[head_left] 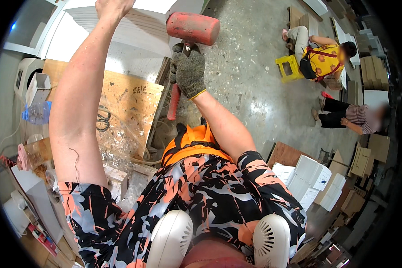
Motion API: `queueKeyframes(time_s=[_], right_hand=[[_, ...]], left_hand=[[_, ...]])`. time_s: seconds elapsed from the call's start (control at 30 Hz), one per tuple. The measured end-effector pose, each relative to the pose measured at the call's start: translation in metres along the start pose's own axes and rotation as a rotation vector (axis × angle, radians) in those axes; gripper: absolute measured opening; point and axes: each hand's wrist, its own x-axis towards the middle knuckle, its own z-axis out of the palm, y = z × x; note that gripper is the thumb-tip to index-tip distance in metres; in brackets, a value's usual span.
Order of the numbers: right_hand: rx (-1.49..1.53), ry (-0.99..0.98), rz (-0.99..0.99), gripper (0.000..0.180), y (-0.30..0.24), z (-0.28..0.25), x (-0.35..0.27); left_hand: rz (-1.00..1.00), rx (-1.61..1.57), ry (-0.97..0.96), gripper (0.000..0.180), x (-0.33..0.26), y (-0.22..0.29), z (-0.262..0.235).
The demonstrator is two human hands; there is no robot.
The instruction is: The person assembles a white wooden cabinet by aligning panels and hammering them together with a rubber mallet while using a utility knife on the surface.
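My right hand (188, 71), in a dark knitted glove, is wrapped round the handle of a mallet (193, 28). The mallet has a worn red barrel-shaped head, held just beyond the glove, and a red grip pointing back toward me. Close to the mallet's head lies a stack of white boards (138, 29) with thin layered edges. At the top edge my bare left hand (115, 5) is at these boards, but its fingers are cut off by the picture's edge, so their grip is hidden.
Under my left arm is a stained wooden board (134, 94) with a coiled black cord (103, 119). A blue water bottle (37, 113) stands at left. Off to the right, one person sits on a yellow stool (289, 68) and another person (359, 118) is nearby. White cartons (309, 175) are stacked at lower right.
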Motion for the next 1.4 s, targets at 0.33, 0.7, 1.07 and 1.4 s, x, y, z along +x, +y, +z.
queueKeyframes(time_s=[0.33, 0.7, 1.07, 1.4], right_hand=[[0.051, 0.02, -0.013, 0.016, -0.008, 0.005, 0.0], [0.006, 0.04, -0.112, 0.019, -0.001, 0.007, -0.002], [0.231, 0.17, 0.149, 0.007, 0.011, 0.001, -0.009], [0.315, 0.2, 0.169, 0.005, 0.026, 0.013, -0.014]], left_hand=[[-0.002, 0.013, 0.028, 0.042, -0.001, -0.003, 0.002], [0.009, 0.017, 0.026, 0.041, -0.001, -0.003, 0.002], [-0.023, 0.008, 0.0, 0.043, -0.001, 0.001, -0.002], [-0.001, 0.022, 0.017, 0.042, -0.001, -0.002, 0.001]])
